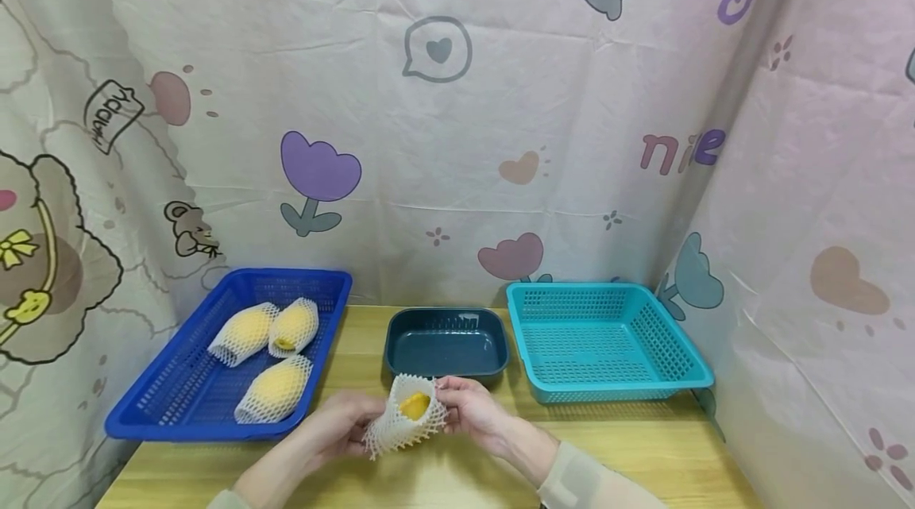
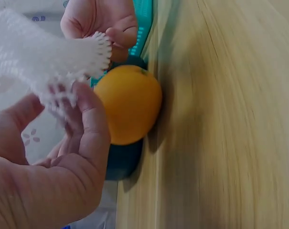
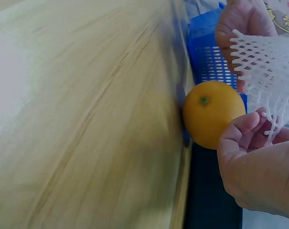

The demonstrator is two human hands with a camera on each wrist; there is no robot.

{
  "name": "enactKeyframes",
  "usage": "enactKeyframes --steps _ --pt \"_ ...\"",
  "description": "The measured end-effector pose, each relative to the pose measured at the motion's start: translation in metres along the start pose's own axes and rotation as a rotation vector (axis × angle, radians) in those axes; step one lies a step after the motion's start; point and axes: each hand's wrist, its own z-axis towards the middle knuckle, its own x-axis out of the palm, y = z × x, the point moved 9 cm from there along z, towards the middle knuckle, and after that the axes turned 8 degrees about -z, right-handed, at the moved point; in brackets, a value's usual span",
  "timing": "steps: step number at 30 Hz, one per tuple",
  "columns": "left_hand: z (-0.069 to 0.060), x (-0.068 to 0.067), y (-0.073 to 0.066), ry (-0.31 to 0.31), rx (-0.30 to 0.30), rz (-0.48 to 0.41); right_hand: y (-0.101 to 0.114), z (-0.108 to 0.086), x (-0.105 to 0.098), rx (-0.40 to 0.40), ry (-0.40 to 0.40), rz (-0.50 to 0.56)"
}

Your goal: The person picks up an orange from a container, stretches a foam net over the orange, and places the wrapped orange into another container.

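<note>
Both hands hold a white foam net sleeve [image 1: 391, 433] above the front of the wooden table. My left hand [image 1: 346, 423] pinches one side of it, and my right hand [image 1: 480, 414] grips the opposite rim with thumb and fingers. An orange [image 3: 212, 114] with a green stem spot shows below the net, outside it in both wrist views. Through the sleeve's mouth, the head view shows only a small patch of the fruit. Whether the orange rests fully on the table is hard to tell. Behind the hands stands a dark teal bin [image 1: 449, 350].
A blue basket [image 1: 187, 406] at the left holds several yellow fruits [image 1: 275, 390] in foam nets. On the right stands a turquoise basket [image 1: 586, 346]. Printed curtains [image 1: 457, 136] close off the back and sides of the wooden table [image 1: 608, 453].
</note>
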Motion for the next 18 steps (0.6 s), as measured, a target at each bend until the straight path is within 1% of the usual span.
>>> enactKeyframes --steps 2,4,7,9,10,11,12,16,18 --pt "-0.003 -0.003 0.003 -0.005 -0.025 0.040 -0.002 0.001 0.000 -0.004 -0.004 -0.010" --pt "-0.005 -0.003 0.004 0.014 -0.040 0.063 -0.002 0.002 0.000 -0.006 -0.004 -0.017" --pt "-0.004 -0.001 0.002 0.072 -0.009 0.053 -0.002 0.002 0.001 -0.010 -0.006 -0.026" --pt "-0.001 0.000 0.000 0.082 0.026 0.037 -0.001 0.002 0.000 -0.016 -0.012 -0.034" --pt "0.001 -0.001 -0.002 0.075 0.049 0.031 -0.001 0.002 -0.001 -0.017 -0.017 -0.037" --pt "0.003 -0.002 -0.003 0.056 0.071 0.032 -0.001 0.002 -0.001 -0.019 -0.024 -0.044" --pt "0.006 -0.004 -0.004 0.023 0.091 0.042 -0.001 0.002 -0.002 -0.020 -0.032 -0.049" --pt "0.012 -0.011 -0.008 -0.120 0.152 0.096 -0.005 0.005 -0.005 -0.011 -0.073 -0.077" --pt "0.016 -0.013 -0.009 -0.186 0.172 0.130 -0.007 0.006 -0.006 -0.007 -0.093 -0.096"
